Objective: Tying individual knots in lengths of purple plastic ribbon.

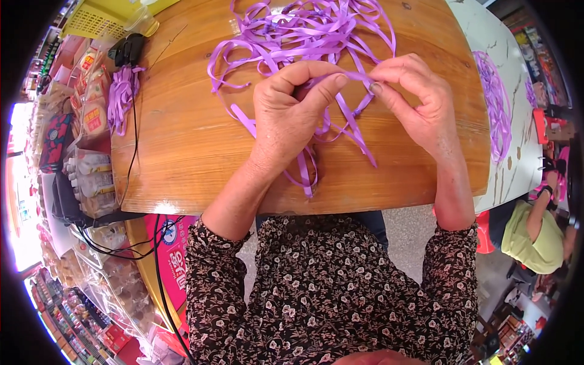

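Wooden worktop (182, 158) beside a pale marble-patterned table (517, 152), grey speckled floor (404, 237) below, shelves of packaged goods (85, 152) at left, bright daylight (21, 201) flooding the left edge.

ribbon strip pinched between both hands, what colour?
Purple, a thin satin ribbon strip; clearest in the head view.

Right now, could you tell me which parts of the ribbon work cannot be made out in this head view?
- How the purple ribbon is folded or knotted: hidden between the fingers of the left hand and the right hand.
- The far end of the ribbon pile: cut off by the top edge.
- The ribbon bundle at the table's left side: too small to see how it is tied.
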